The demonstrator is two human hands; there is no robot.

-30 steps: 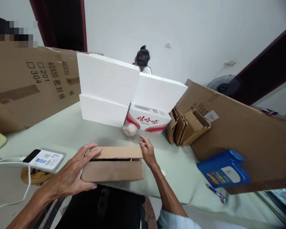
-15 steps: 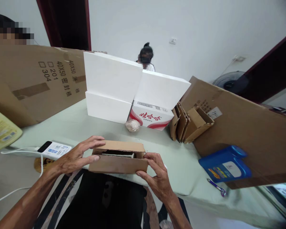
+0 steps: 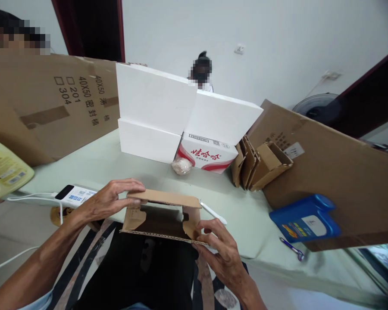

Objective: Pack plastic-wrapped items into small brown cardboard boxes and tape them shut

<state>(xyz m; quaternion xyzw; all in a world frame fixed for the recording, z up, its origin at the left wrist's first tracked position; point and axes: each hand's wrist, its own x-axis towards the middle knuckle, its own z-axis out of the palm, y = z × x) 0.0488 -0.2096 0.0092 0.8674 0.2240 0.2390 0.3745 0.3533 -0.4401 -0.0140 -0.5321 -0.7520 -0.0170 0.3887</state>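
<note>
I hold a small brown cardboard box (image 3: 161,215) above my lap at the table's near edge, tipped so its open side faces me. My left hand (image 3: 108,202) grips its left end, fingers curled over the top flap. My right hand (image 3: 218,249) grips the lower right corner from below. The inside of the box looks dark and I cannot tell what is in it.
On the pale green table (image 3: 116,168) lie a phone (image 3: 74,196) with a white cable, a white pen (image 3: 213,212), a blue bottle (image 3: 305,219), a purple pen (image 3: 294,250), folded small cartons (image 3: 261,165), white foam boxes (image 3: 155,112), a red-and-white carton (image 3: 207,157) and large cardboard sheets (image 3: 336,172). A person sits behind the boxes.
The box has come off the table towards me and tipped so its opening faces me. My right hand moved from its far corner to its lower right corner.
</note>
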